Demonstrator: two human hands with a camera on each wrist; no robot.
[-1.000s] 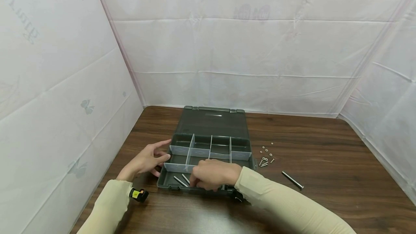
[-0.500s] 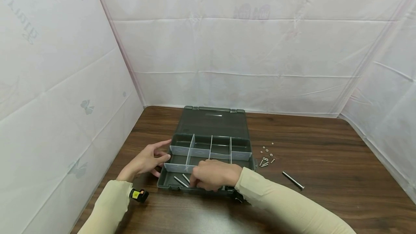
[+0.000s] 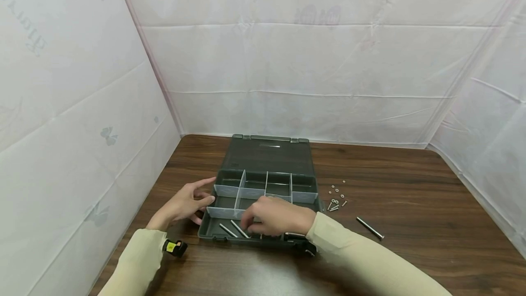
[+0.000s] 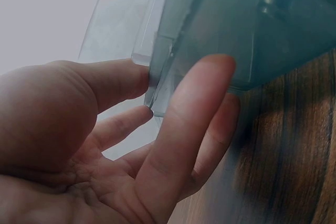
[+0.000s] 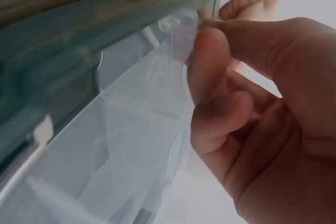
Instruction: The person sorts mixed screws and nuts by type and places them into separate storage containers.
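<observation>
**Inspector:** Position of the organiser box [image 3: 263, 195]?

**Assistant:** Open on the wooden table [image 3: 411, 186], lid laid back. The left hand [image 3: 186, 203] rests straight-fingered against the box's left wall. The right hand [image 3: 279, 218] hangs over the front compartment, fingers curled; whether they pinch anything cannot be told. Two metal rods [image 3: 232, 229] lie just beside its fingertips.

**Inspector:** Surroundings?

**Assistant:** Small screws [image 3: 336, 199] and another rod [image 3: 370, 228] right of the box; white sheeting [image 3: 287, 58] walls the table.

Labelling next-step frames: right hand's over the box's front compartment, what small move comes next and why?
Probably lift the right hand toward the long bolt lying outside the organizer box. Two bolts already lie in the front compartment; the left hand steadies the box's left wall.
</observation>
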